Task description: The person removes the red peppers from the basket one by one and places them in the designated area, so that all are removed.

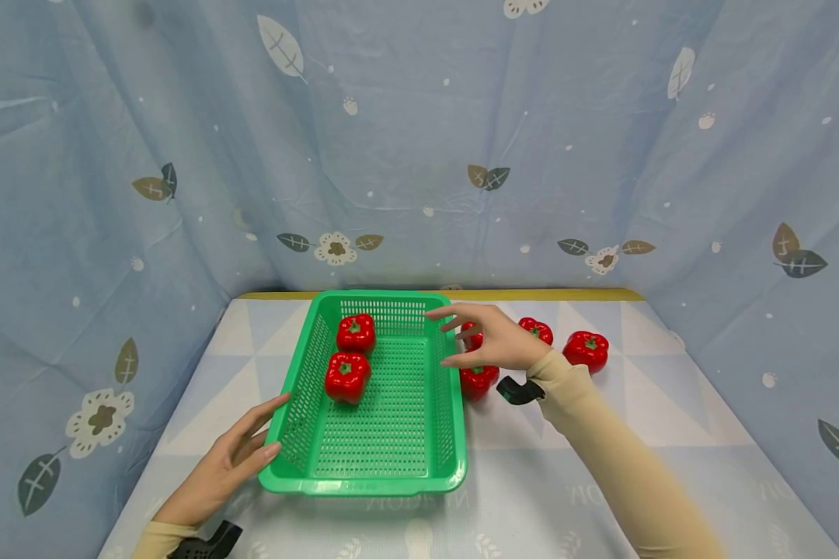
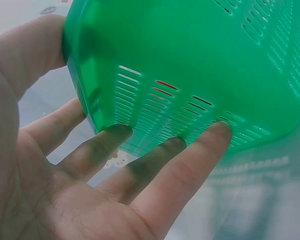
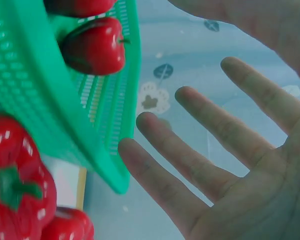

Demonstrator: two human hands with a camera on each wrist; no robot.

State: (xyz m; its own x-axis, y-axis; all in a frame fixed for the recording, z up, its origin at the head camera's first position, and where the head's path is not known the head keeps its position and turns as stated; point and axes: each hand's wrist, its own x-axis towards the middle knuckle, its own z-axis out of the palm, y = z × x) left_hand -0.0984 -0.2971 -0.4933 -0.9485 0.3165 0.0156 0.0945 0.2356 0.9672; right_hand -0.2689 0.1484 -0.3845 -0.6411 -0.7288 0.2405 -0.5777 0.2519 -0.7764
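A green plastic basket (image 1: 370,487) with slotted walls stands on the table. My left hand (image 1: 218,466) holds its left edge near the front corner, thumb and index finger over the rim. In the left wrist view the other fingertips (image 2: 220,131) press the basket's outer wall. Inside the basket, two red bell peppers (image 1: 347,378) lie along the left side. My right hand (image 1: 492,338) is over the right rim, fingers spread and pointing left, nothing between them. Just beneath it, a red bell pepper (image 1: 478,382) sits outside the basket, and another pepper (image 1: 471,332) is partly hidden by the hand.
Farther right on the patterned table cover (image 1: 566,481) lie two more red bell peppers, one pepper (image 1: 535,329) behind the right wrist and one pepper (image 1: 586,352) beside the sleeve. Blue curtains (image 1: 419,140) enclose the table at the back and sides.
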